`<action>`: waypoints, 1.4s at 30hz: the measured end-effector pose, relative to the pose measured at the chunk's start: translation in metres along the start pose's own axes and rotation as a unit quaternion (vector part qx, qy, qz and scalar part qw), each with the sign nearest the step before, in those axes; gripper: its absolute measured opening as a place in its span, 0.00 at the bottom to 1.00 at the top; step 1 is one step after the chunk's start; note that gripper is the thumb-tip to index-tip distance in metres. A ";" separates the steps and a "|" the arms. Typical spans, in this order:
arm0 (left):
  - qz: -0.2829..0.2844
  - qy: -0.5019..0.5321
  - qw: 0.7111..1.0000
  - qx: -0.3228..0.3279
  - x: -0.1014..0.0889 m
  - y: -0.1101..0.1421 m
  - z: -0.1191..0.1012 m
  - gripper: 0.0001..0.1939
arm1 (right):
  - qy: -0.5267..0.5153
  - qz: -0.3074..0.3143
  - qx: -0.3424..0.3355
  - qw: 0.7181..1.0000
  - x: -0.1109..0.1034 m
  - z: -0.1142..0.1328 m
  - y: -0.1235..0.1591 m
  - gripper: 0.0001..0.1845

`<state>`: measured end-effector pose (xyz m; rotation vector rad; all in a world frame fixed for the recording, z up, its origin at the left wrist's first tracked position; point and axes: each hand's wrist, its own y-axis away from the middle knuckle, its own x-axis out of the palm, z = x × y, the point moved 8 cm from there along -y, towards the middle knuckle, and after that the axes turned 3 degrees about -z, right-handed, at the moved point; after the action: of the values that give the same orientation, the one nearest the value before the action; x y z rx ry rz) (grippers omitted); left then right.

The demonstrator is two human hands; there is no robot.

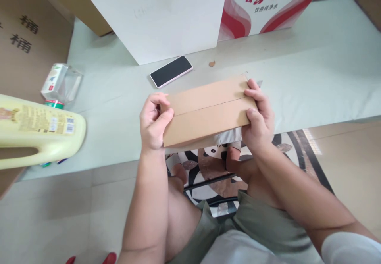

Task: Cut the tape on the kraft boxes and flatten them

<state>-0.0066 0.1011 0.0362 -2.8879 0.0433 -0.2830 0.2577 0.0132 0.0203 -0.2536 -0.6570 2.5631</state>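
Observation:
Between my two hands is a small brown cardboard box [208, 107], held over the front edge of the table. A straight seam runs along its upper face, where two flaps meet. My left hand [155, 119] grips the left end, thumb on the upper face and fingers curled at the end. At the right end my right hand [259, 113] pinches the box, with its thumb on the near flap and fingers at the far corner. The box's underside is hidden. A dark-screened phone [172, 71] lies on the table just beyond the box.
A pale cloth covers the table [312, 77]. Behind the phone stand a white box [169, 18] and a red-and-white printed carton [264, 10]. On the left are a yellow jug [44, 133], a clear plastic package [61, 83] and a large carton [26, 37]. A brown scrap [212, 63] lies beyond.

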 end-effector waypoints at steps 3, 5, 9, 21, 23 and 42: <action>0.014 0.006 1.000 0.000 0.003 0.001 -0.004 0.15 | -0.003 -0.002 0.009 1.000 0.002 -0.001 0.000 0.17; 0.022 -0.014 1.000 0.006 0.003 0.002 -0.007 0.15 | -0.006 -0.003 0.010 1.000 0.002 -0.001 0.000 0.17; 0.031 -0.052 0.998 0.009 -0.001 0.002 -0.007 0.12 | -0.025 -0.002 -0.004 1.000 0.003 -0.002 0.001 0.16; -0.089 0.013 0.996 0.012 -0.043 -0.011 -0.002 0.13 | -0.106 0.088 0.157 0.978 0.020 -0.054 0.007 0.29; -0.106 0.020 0.994 0.001 -0.052 -0.012 0.002 0.12 | -0.139 0.125 0.175 0.967 0.031 -0.054 0.011 0.31; -0.049 -0.013 0.951 -0.305 -0.005 0.024 0.065 0.28 | -0.064 0.087 0.031 0.994 0.018 -0.024 0.008 0.40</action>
<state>0.0009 0.0930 -0.0321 -3.5166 -0.0217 -0.2892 0.2458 0.0257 -0.0050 -0.1316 -0.6236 2.7809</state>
